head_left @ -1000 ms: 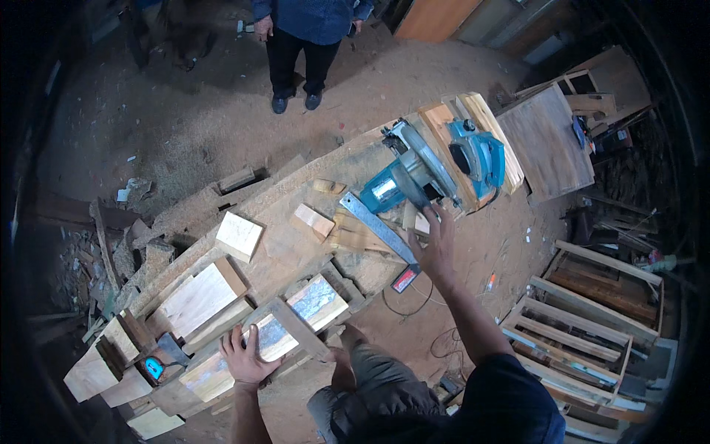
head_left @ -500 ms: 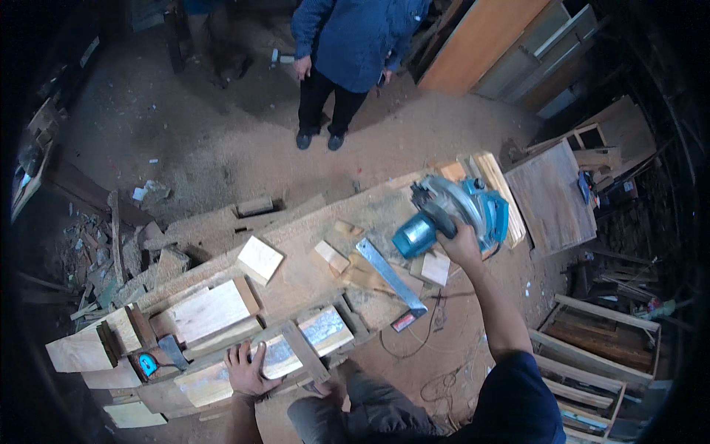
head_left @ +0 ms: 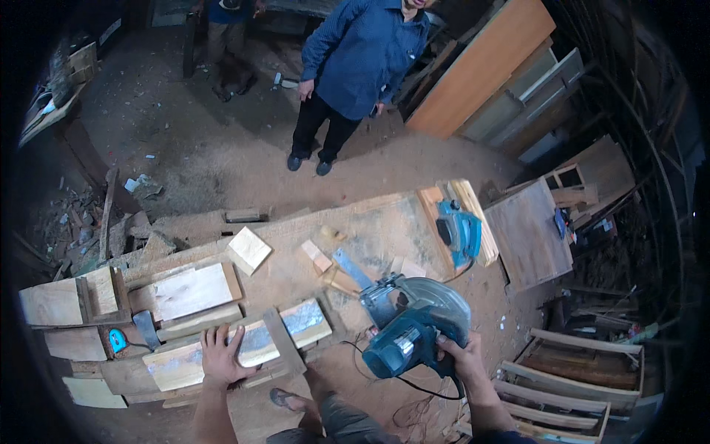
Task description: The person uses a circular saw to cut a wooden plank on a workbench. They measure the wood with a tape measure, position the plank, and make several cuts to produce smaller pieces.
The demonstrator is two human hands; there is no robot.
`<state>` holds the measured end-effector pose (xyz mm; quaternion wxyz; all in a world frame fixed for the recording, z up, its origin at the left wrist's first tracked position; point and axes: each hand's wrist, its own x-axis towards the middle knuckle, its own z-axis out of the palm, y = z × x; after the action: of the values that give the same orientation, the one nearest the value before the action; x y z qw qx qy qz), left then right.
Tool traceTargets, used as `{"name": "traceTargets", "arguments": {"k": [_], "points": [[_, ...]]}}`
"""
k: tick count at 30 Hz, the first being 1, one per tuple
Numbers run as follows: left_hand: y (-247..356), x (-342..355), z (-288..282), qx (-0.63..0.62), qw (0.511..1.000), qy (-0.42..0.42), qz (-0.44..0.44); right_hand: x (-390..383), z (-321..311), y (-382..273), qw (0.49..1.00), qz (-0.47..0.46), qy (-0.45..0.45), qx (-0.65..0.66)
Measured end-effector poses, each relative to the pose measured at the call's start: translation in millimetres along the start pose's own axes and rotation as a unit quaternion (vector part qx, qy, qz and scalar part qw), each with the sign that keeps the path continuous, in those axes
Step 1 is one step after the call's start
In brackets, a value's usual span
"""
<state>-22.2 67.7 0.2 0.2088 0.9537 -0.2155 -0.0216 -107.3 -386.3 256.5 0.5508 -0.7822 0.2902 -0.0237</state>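
My right hand (head_left: 460, 357) is wrapped round the handle of a blue circular saw (head_left: 403, 342), held up over the bench's near edge. A black cord trails from the saw. My left hand (head_left: 224, 358) lies with fingers spread on a pale board (head_left: 171, 367) with bluish-white patches. A narrow wooden strip (head_left: 285, 340) lies across that board, to the right of my left hand. Beyond the saw lies a metal try square (head_left: 350, 267), its lower part hidden by the saw. A blue tape measure (head_left: 117, 340) and a hatchet-like blade (head_left: 146, 330) lie to the left.
A blue power planer (head_left: 460, 232) stands at the right end of the workbench (head_left: 355, 222). Wood blocks (head_left: 250, 250) and boards (head_left: 192, 287) lie on the bench. A person in a blue shirt (head_left: 362, 52) stands beyond it, another person (head_left: 225, 37) farther back. Wooden frames (head_left: 584, 340) lie at right.
My right hand has brought the circular saw from the bench's right end toward me, uncovering the planer. My left hand stays on the board. The view has shifted.
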Motion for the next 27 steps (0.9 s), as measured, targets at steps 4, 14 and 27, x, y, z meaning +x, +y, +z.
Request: {"name": "traceTargets", "arguments": {"k": [4, 14, 27], "points": [[-2.7, 1.5, 1.3, 0.007, 0.999, -0.011, -0.034, -27.9, 22.8, 30.7, 0.995, 0.052, -0.058, 0.057], [1.6, -4.4, -0.7, 0.007, 1.0, -0.012, -0.022, -43.9, 66.6, 120.7, 0.961, 0.081, -0.108, 0.24], [-2.7, -6.8, 1.2, 0.001, 0.999, -0.023, -0.03, -40.6, 65.0, 189.8, 0.913, 0.169, -0.166, 0.331]]}}
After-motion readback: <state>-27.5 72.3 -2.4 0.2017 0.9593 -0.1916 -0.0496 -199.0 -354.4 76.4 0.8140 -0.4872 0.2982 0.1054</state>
